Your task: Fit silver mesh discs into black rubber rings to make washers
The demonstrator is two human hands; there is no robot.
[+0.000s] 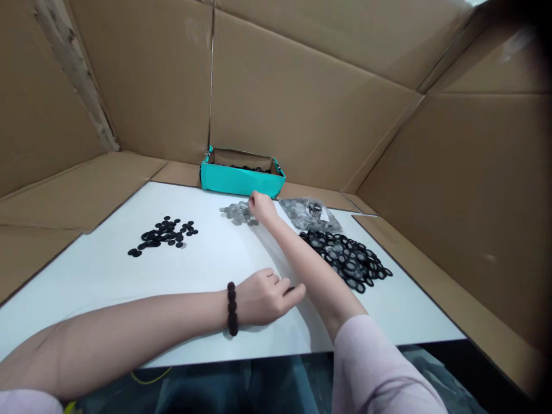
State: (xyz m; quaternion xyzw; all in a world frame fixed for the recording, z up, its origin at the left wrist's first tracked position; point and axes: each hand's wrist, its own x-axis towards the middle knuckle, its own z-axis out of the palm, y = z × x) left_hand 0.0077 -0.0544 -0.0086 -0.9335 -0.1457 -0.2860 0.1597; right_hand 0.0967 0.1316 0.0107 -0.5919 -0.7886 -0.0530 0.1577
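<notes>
My left hand (pixel 265 298), with a dark beaded band (pixel 232 309) round the wrist, is closed near the front of the white table. Between its thumb and forefinger shows the edge of a small black disc (pixel 290 290). Farther off, my right hand (pixel 261 207) has its fingers pinched together at the right side of a pile of translucent grey discs (pixel 237 213). Its fingertips are partly hidden, and I cannot see what is between them. The right forearm reaches across the table, past a heap of black rings with grey centres (pixel 351 261).
Small black discs (pixel 166 234) lie scattered on the left of the white table (pixel 207 259). A turquoise box (pixel 241 179) holding dark pieces stands at the back. Beside it lies a clear plastic bag (pixel 310 214) of grey pieces. Cardboard walls (pixel 302 86) enclose the table.
</notes>
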